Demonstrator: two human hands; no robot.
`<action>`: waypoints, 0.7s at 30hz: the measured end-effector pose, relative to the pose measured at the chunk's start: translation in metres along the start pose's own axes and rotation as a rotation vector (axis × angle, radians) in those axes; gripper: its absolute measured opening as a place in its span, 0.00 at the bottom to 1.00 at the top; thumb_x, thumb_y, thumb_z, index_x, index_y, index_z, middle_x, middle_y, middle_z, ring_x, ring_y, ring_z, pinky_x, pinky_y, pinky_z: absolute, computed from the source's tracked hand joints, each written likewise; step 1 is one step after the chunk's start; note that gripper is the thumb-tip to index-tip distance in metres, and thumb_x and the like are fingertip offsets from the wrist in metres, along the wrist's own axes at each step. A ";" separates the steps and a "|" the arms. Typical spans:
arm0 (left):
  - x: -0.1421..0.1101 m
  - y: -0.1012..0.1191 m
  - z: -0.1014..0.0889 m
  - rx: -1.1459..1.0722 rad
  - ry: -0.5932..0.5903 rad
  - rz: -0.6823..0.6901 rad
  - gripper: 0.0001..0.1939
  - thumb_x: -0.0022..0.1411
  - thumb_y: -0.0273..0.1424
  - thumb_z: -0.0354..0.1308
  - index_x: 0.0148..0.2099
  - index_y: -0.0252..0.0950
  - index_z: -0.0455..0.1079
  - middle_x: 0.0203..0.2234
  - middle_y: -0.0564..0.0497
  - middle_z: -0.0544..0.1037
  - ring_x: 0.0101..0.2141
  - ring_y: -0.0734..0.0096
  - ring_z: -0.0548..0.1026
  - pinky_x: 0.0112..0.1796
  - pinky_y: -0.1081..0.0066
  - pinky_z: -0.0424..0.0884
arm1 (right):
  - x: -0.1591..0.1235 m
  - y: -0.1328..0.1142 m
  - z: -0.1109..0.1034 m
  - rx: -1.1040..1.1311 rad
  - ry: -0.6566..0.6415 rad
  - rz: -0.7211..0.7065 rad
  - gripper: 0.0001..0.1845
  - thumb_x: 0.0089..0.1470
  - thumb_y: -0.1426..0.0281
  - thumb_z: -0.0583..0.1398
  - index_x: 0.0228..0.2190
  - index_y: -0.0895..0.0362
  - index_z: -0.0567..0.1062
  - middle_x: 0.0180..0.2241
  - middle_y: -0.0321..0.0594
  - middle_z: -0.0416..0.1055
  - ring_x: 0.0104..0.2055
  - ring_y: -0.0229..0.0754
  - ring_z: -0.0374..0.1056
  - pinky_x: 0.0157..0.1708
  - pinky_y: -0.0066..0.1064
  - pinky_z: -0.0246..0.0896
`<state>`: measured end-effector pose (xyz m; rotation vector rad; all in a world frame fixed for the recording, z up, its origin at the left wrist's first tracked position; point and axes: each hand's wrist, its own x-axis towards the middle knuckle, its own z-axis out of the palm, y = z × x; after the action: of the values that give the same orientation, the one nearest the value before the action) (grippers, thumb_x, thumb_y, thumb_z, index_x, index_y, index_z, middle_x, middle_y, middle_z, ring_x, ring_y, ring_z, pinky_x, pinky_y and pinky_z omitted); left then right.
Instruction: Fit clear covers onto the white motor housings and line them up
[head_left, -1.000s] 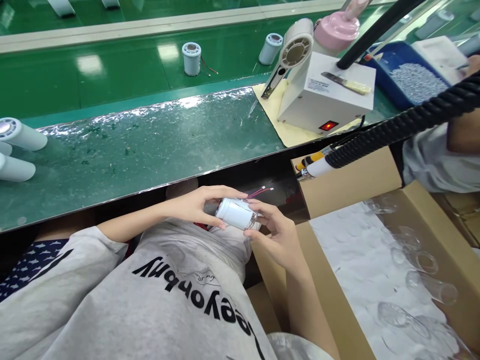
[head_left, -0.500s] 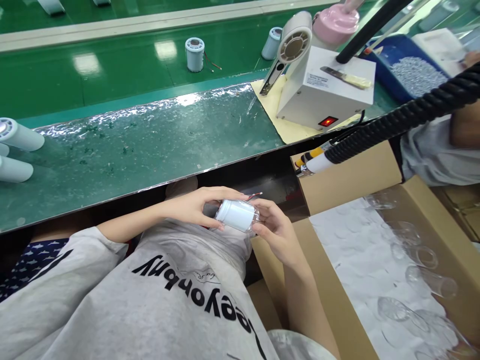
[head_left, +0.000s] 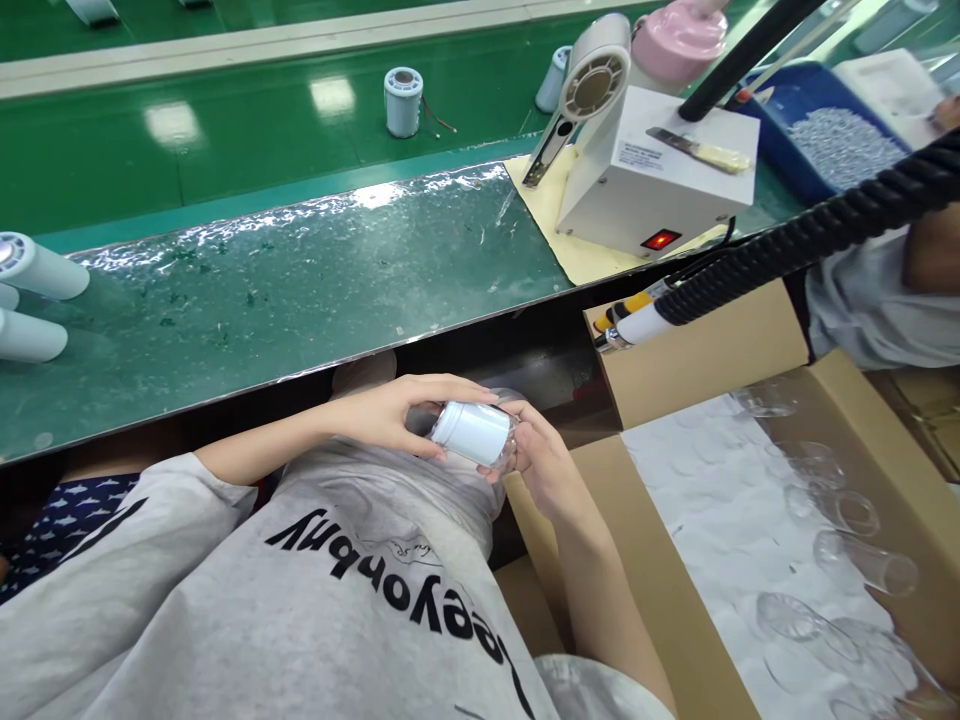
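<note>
Over my lap, a small light-blue cylinder (head_left: 474,432) lies tilted between my two hands. My left hand (head_left: 420,415) grips its left end, thumb below and fingers along the top. At the other end, my right hand (head_left: 536,445) has its fingers curled around a clear plastic piece (head_left: 506,455) that surrounds the cylinder's right end. How far that clear piece reaches over the cylinder is hard to make out. Similar clear plastic cups (head_left: 866,562) lie in the cardboard box (head_left: 652,540) to my right.
Ahead, a green bench (head_left: 322,270) carries light-blue fan bodies (head_left: 45,268) at left. A similar wired cylinder (head_left: 403,105) stands on the green conveyor (head_left: 247,140). At right are a white device (head_left: 652,180), handheld fan (head_left: 596,85), blue screw bin (head_left: 799,130) and hanging black hose (head_left: 795,235).
My right hand has turned and its fingers curl closer around the clear end. Red wires seen above the cylinder earlier no longer show. The conveyor's cylinders have shifted slightly right.
</note>
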<state>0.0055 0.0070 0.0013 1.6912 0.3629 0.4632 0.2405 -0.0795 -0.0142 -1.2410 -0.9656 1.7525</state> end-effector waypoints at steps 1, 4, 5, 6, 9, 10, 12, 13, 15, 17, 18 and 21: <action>0.000 0.000 0.000 0.000 0.000 0.000 0.36 0.59 0.35 0.70 0.68 0.45 0.67 0.67 0.41 0.68 0.66 0.52 0.68 0.62 0.56 0.69 | 0.001 0.000 0.001 0.013 -0.015 0.016 0.32 0.51 0.40 0.65 0.40 0.54 0.68 0.26 0.34 0.73 0.21 0.40 0.74 0.21 0.31 0.74; 0.000 0.000 0.000 0.007 -0.004 -0.001 0.36 0.59 0.35 0.70 0.68 0.45 0.67 0.67 0.41 0.68 0.66 0.53 0.67 0.62 0.57 0.69 | 0.002 -0.002 0.006 0.048 -0.010 0.046 0.35 0.48 0.36 0.64 0.37 0.54 0.67 0.22 0.33 0.73 0.18 0.40 0.72 0.16 0.28 0.69; -0.001 0.001 0.000 0.010 -0.006 0.001 0.36 0.59 0.35 0.70 0.68 0.45 0.67 0.67 0.41 0.68 0.66 0.53 0.67 0.62 0.57 0.69 | 0.002 -0.003 0.008 0.060 0.000 0.055 0.36 0.47 0.35 0.64 0.36 0.54 0.68 0.21 0.33 0.73 0.17 0.39 0.70 0.15 0.27 0.68; -0.001 0.001 0.000 0.013 -0.007 0.005 0.37 0.59 0.35 0.70 0.69 0.45 0.66 0.67 0.41 0.68 0.66 0.53 0.67 0.63 0.56 0.68 | 0.002 -0.004 0.011 0.073 0.008 0.066 0.37 0.45 0.34 0.65 0.35 0.54 0.68 0.21 0.32 0.73 0.16 0.38 0.69 0.15 0.26 0.67; -0.002 0.000 0.000 0.025 -0.011 0.038 0.36 0.60 0.35 0.70 0.69 0.45 0.66 0.68 0.41 0.67 0.68 0.54 0.65 0.64 0.56 0.67 | 0.003 -0.005 0.016 0.123 0.010 0.102 0.39 0.42 0.32 0.64 0.34 0.54 0.68 0.21 0.33 0.72 0.16 0.37 0.67 0.13 0.26 0.64; -0.002 -0.001 0.000 0.031 -0.011 0.058 0.36 0.60 0.34 0.70 0.69 0.45 0.66 0.68 0.41 0.67 0.68 0.54 0.65 0.64 0.56 0.66 | 0.003 -0.006 0.017 0.135 0.002 0.114 0.39 0.42 0.31 0.64 0.34 0.54 0.69 0.21 0.34 0.72 0.16 0.38 0.67 0.12 0.26 0.63; -0.002 -0.003 0.000 0.047 -0.005 0.097 0.36 0.61 0.34 0.70 0.69 0.45 0.66 0.68 0.41 0.67 0.68 0.54 0.64 0.65 0.56 0.65 | 0.002 -0.007 0.019 0.150 -0.024 0.138 0.40 0.43 0.31 0.63 0.36 0.55 0.71 0.20 0.35 0.72 0.17 0.40 0.68 0.10 0.26 0.60; -0.002 -0.003 0.001 0.054 0.001 0.113 0.36 0.61 0.34 0.70 0.69 0.45 0.66 0.67 0.40 0.67 0.68 0.54 0.64 0.65 0.56 0.65 | 0.002 -0.007 0.019 0.154 -0.040 0.153 0.41 0.44 0.31 0.62 0.38 0.56 0.73 0.19 0.35 0.72 0.16 0.40 0.67 0.09 0.26 0.59; -0.002 -0.004 0.002 0.061 0.015 0.127 0.36 0.60 0.34 0.70 0.69 0.45 0.66 0.66 0.40 0.68 0.67 0.54 0.66 0.65 0.56 0.65 | 0.002 -0.008 0.020 0.170 -0.073 0.192 0.43 0.45 0.30 0.61 0.40 0.57 0.74 0.18 0.35 0.71 0.14 0.38 0.64 0.09 0.25 0.57; -0.003 -0.002 0.005 0.056 0.032 0.103 0.34 0.60 0.34 0.70 0.68 0.44 0.67 0.64 0.39 0.70 0.65 0.53 0.68 0.61 0.57 0.70 | 0.001 -0.008 0.020 0.188 -0.108 0.235 0.44 0.45 0.29 0.60 0.39 0.58 0.75 0.16 0.35 0.70 0.12 0.35 0.60 0.09 0.24 0.55; -0.003 0.000 0.006 0.049 0.043 0.074 0.34 0.60 0.34 0.70 0.67 0.44 0.68 0.63 0.39 0.71 0.63 0.53 0.70 0.58 0.59 0.72 | 0.001 -0.008 0.020 0.189 -0.121 0.252 0.44 0.46 0.29 0.59 0.37 0.58 0.76 0.16 0.35 0.69 0.11 0.34 0.58 0.09 0.24 0.54; -0.004 0.007 0.009 0.013 0.081 -0.031 0.32 0.60 0.33 0.68 0.66 0.43 0.68 0.61 0.40 0.72 0.60 0.54 0.73 0.50 0.64 0.77 | -0.001 -0.004 0.018 0.140 -0.137 0.223 0.46 0.48 0.27 0.53 0.38 0.58 0.75 0.17 0.36 0.70 0.12 0.36 0.59 0.10 0.26 0.57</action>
<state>0.0061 -0.0039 0.0066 1.6800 0.4517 0.5084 0.2242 -0.0810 -0.0062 -1.1877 -0.7890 2.0650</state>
